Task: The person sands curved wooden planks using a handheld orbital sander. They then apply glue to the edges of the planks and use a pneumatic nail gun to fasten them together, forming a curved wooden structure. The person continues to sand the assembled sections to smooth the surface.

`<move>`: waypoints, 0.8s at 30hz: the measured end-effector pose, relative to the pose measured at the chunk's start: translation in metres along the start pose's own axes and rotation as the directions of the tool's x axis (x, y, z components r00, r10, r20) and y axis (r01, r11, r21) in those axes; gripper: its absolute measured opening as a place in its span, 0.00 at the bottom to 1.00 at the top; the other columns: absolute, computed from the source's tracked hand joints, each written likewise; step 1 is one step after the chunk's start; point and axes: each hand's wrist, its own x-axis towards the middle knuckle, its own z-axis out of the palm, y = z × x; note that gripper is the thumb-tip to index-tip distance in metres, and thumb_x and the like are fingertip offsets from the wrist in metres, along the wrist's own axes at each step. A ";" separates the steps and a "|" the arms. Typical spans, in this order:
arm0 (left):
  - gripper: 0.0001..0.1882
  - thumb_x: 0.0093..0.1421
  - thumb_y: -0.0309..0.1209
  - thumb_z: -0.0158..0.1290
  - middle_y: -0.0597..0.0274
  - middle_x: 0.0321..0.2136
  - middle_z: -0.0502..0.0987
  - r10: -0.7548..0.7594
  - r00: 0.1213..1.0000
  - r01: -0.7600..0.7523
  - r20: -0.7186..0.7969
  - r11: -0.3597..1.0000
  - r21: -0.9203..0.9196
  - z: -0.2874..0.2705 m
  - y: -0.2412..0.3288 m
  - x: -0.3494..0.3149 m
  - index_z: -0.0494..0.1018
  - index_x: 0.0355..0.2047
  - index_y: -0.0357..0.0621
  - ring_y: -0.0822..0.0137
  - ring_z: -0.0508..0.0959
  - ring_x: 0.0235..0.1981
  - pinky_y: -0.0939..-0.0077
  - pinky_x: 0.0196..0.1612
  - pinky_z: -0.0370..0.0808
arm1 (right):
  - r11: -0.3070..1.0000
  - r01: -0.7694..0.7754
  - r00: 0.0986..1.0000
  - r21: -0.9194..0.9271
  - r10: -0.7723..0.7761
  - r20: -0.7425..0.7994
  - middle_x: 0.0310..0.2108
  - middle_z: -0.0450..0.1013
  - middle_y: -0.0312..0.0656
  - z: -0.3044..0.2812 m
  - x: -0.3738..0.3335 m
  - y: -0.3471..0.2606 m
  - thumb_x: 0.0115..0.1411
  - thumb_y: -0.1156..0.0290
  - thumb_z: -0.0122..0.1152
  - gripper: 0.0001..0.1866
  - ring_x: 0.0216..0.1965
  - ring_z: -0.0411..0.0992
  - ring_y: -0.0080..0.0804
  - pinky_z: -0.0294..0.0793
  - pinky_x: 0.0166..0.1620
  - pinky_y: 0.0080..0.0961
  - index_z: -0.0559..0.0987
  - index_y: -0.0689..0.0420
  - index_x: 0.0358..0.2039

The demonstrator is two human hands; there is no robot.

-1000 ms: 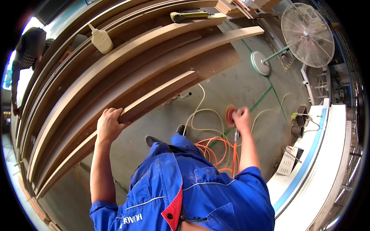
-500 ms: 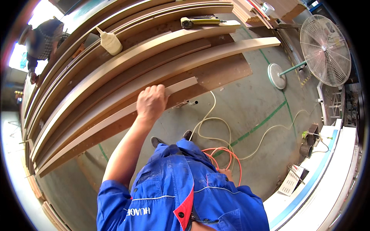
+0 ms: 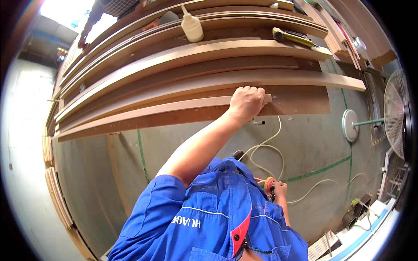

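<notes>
My left hand [image 3: 246, 103] is closed over a narrow wooden strip [image 3: 183, 104], close to its right end. That strip lies lengthwise along the near edge of a brown board [image 3: 300, 99]. Down at my right side, my right hand [image 3: 280, 190] grips a small sander [image 3: 271, 188] with a round red and yellow pad. Part of the sander is hidden behind my fingers and blue jacket. Just beyond the left hand runs a longer wooden strip [image 3: 209, 85], parallel to the held one.
Farther back, a cream squeeze bottle [image 3: 192, 28] and a yellow-green utility knife [image 3: 294, 37] rest on more strips. A pale hose [image 3: 282, 152] loops over the floor. At right stands a fan [image 3: 395, 113] on a round base [image 3: 349, 125]. Another person's sleeve [image 3: 117, 6] shows at the far left.
The view has swung, so the bench and fan sit farther right. My right hand, mostly hidden before, now shows with the sander. My left hand still grips the strip near its end.
</notes>
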 end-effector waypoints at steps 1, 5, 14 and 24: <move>0.17 0.61 0.46 0.64 0.54 0.30 0.84 -0.012 1.000 0.012 0.021 1.000 -0.025 -0.005 -0.001 0.000 0.77 0.34 0.46 0.53 0.86 0.37 0.57 0.42 0.81 | 0.997 0.015 0.999 -0.070 -0.013 0.029 0.38 0.77 0.44 0.003 0.001 -0.004 0.50 0.64 0.75 0.25 0.37 0.77 0.35 0.80 0.43 0.35 0.74 0.64 0.43; 0.22 0.59 0.53 0.66 0.51 0.33 0.86 -0.170 0.961 0.203 0.218 0.969 -0.143 -0.028 -0.010 0.004 0.78 0.36 0.46 0.49 0.86 0.42 0.54 0.45 0.82 | 0.956 0.093 0.995 -0.277 -0.080 0.058 0.37 0.78 0.43 0.003 0.008 0.003 0.50 0.63 0.75 0.24 0.38 0.77 0.32 0.79 0.45 0.34 0.75 0.63 0.42; 0.29 0.50 0.52 0.73 0.51 0.40 0.86 -0.224 0.914 0.233 0.337 0.972 0.015 -0.053 -0.058 -0.017 0.79 0.43 0.45 0.48 0.84 0.46 0.54 0.51 0.80 | 0.967 0.033 0.999 -0.252 -0.022 0.047 0.33 0.77 0.38 0.005 -0.004 0.022 0.52 0.63 0.74 0.25 0.36 0.75 0.28 0.78 0.45 0.32 0.74 0.64 0.43; 0.33 0.48 0.56 0.73 0.51 0.40 0.85 -0.236 0.912 0.249 0.336 0.969 0.006 -0.047 -0.075 -0.020 0.78 0.43 0.43 0.49 0.83 0.48 0.54 0.50 0.78 | 0.978 -0.045 0.998 -0.202 0.053 0.035 0.31 0.76 0.37 0.008 -0.024 0.036 0.49 0.63 0.74 0.22 0.35 0.77 0.32 0.78 0.44 0.33 0.74 0.62 0.37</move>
